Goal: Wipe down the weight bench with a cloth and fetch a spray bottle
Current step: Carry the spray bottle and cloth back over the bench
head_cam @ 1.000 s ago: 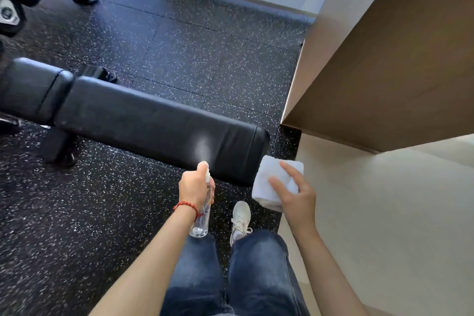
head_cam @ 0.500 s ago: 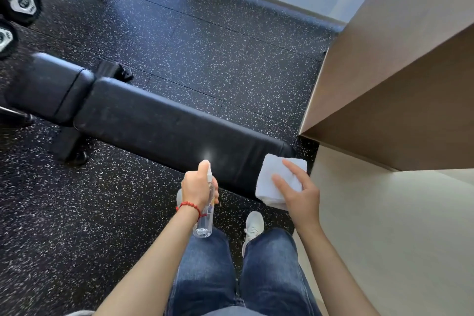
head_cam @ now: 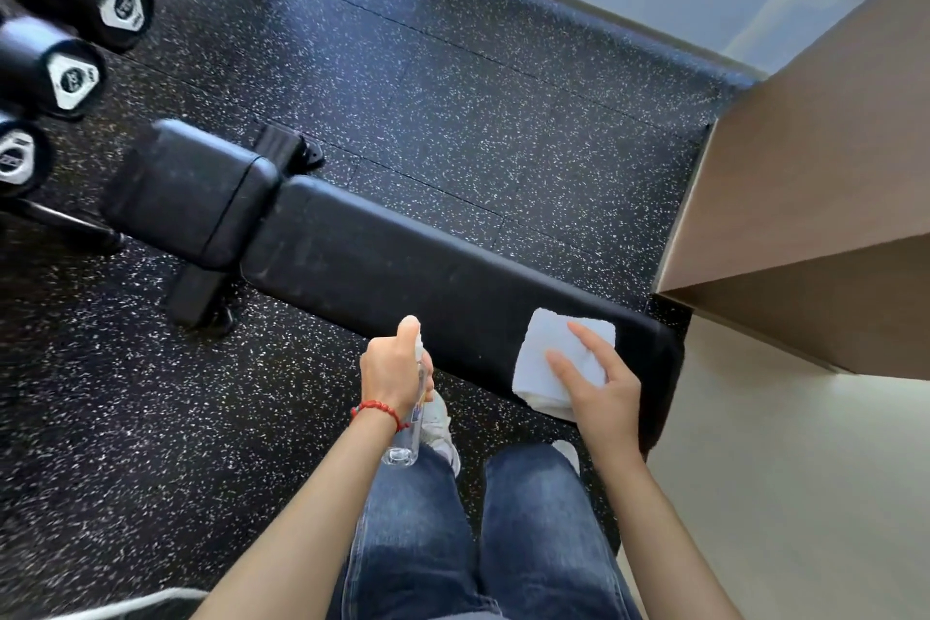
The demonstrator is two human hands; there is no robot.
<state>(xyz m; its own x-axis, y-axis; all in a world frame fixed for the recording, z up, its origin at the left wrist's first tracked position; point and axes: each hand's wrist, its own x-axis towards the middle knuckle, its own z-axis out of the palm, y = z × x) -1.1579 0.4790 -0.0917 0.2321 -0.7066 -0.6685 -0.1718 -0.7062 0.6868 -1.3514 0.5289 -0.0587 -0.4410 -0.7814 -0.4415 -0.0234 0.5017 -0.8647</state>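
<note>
So at this point my left hand (head_cam: 390, 375) was wrapped around the clear spray bottle (head_cam: 410, 423), thumb up on the nozzle, held upright just off the near edge of the weight bench (head_cam: 402, 277). My right hand (head_cam: 601, 390) had flat, relaxed fingers pressing the folded white cloth (head_cam: 546, 357) onto the surface near its right end. The bottle and cloth were near each other but not touching.

What worried me: the cloth hung partly over the near edge, so a careless swipe toward me could have dragged it off onto the speckled rubber floor (head_cam: 478, 91). A long stroke left looked okay, though the dumbbells (head_cam: 75, 76) sat close to that far end. The wooden cabinet (head_cam: 815, 156) crowded the right side too.
</note>
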